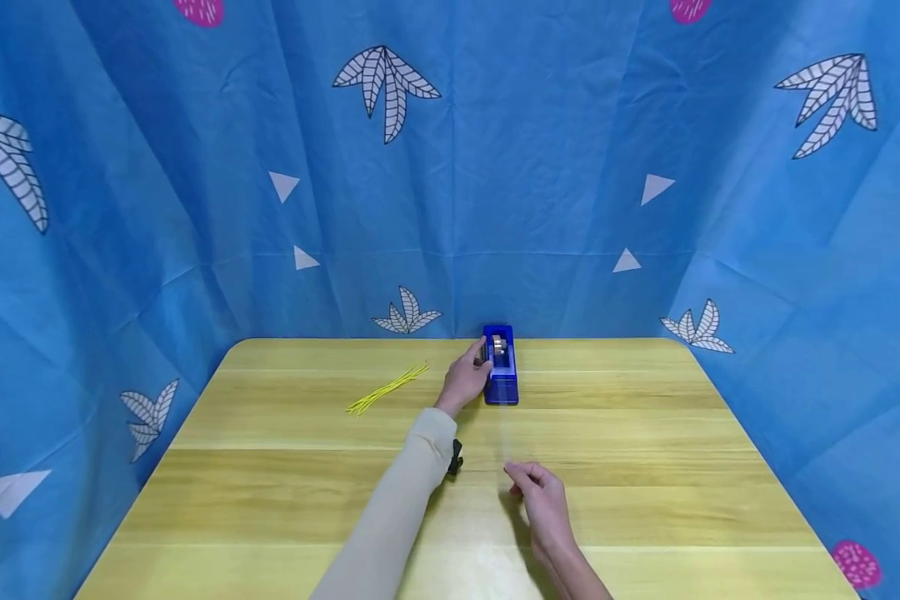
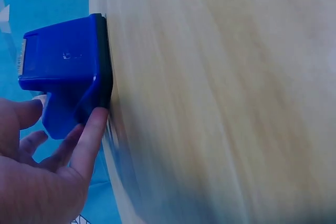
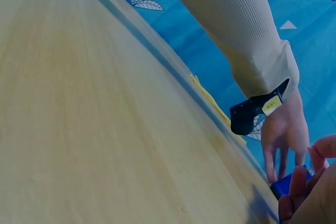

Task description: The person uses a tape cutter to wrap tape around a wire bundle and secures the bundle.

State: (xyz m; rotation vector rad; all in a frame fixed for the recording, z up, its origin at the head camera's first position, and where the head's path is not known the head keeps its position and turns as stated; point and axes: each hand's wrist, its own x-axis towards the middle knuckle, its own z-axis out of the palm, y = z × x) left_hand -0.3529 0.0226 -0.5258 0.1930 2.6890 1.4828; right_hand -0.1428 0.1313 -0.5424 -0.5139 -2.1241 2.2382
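Note:
A blue tape dispenser (image 1: 502, 390) with a roll of tape stands at the table's far edge. My left hand (image 1: 467, 380) holds it from its left side. In the left wrist view, the thumb is by the dispenser's upper part and the other fingers lie against its side, low by the dark base. A strip of clear tape (image 1: 506, 435) stretches from the dispenser toward me. Its near end is pinched between the thumb and fingers of my right hand (image 1: 546, 500), above the table. In the right wrist view, my right hand (image 3: 315, 192) partly covers the dispenser (image 3: 282, 184).
Several thin yellow sticks or ties (image 1: 387, 389) lie in a loose bundle left of the dispenser. A black wrist device (image 1: 455, 458) sits on the left sleeve. Behind the wooden table (image 1: 270, 500) hangs a blue patterned curtain (image 1: 540, 167).

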